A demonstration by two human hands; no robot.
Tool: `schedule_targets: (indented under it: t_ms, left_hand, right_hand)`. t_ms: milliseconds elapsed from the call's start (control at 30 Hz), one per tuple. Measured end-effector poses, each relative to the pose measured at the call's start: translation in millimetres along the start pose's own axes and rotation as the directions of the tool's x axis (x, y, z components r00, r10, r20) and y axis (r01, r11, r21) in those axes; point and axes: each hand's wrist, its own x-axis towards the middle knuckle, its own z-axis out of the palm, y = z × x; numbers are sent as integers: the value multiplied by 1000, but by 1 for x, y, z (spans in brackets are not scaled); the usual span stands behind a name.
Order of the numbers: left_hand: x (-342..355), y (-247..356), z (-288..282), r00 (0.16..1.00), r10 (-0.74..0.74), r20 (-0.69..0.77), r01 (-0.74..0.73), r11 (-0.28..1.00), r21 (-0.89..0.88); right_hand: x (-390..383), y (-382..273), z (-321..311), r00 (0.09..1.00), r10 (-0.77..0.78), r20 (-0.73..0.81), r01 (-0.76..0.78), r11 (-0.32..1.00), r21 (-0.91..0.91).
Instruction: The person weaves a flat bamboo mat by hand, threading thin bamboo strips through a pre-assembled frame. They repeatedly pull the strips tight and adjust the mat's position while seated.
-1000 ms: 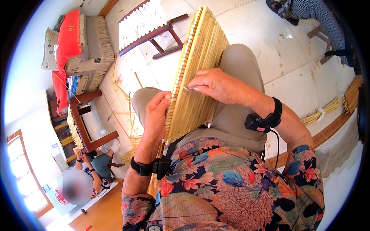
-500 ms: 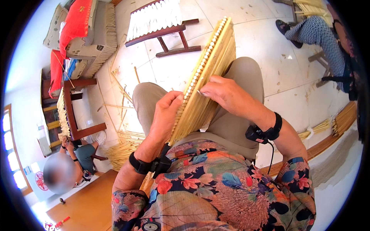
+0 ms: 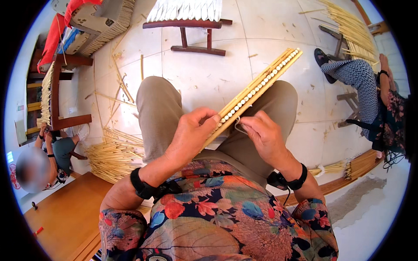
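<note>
A bundle-like panel of yellow plant stalks [image 3: 278,71] slants across my lap, edge up, with a row of round pale cut ends between two long stalks along its top. My left hand [image 3: 189,135] is closed on its nearer part, thumb pressed by the row of ends. Just right of the edge, my right hand [image 3: 265,132] pinches a thin pale strand [image 3: 237,125] that loops up against the panel's side. The panel's lower end is hidden behind my left hand and lap.
A dark wooden stand [image 3: 183,25] with a white slatted top stands ahead. Loose stalks [image 3: 114,156] lie in a heap at left, near a wooden table [image 3: 74,213]. Co-workers sit at far left and right, a patterned trouser leg [image 3: 359,91] near more stalks [image 3: 352,30].
The panel has tilted further right and lower, its edge now facing up. My right hand has shifted from across the panel's broad side to beside its edge, the strand now showing as a loop.
</note>
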Motion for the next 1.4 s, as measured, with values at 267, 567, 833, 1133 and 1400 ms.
schedule_targets:
  t_ms: [267, 567, 833, 1133, 1400]
  left_hand:
    - [3, 0, -5, 998, 50, -31, -50, 998, -28]
    - [-1, 5, -9, 1000, 12, 1, -12, 1000, -27]
    - [-2, 4, -7, 999, 43, 3, -43, 999, 0]
    - [-3, 1, -2, 997, 74, 19, -75, 996, 43]
    - [-1, 5, -2, 998, 49, 33, -50, 998, 44]
  right_hand:
    - [14, 1, -6, 998, -12, 64, 10, 999, 33]
    - [17, -6, -5, 996, 16, 84, -22, 998, 67]
    - [17, -4, -3, 996, -73, 45, 74, 997, -35]
    - [14, 3, -11, 997, -31, 74, 23, 994, 106]
    - [10, 3, -9, 999, 3, 37, -3, 1000, -2]
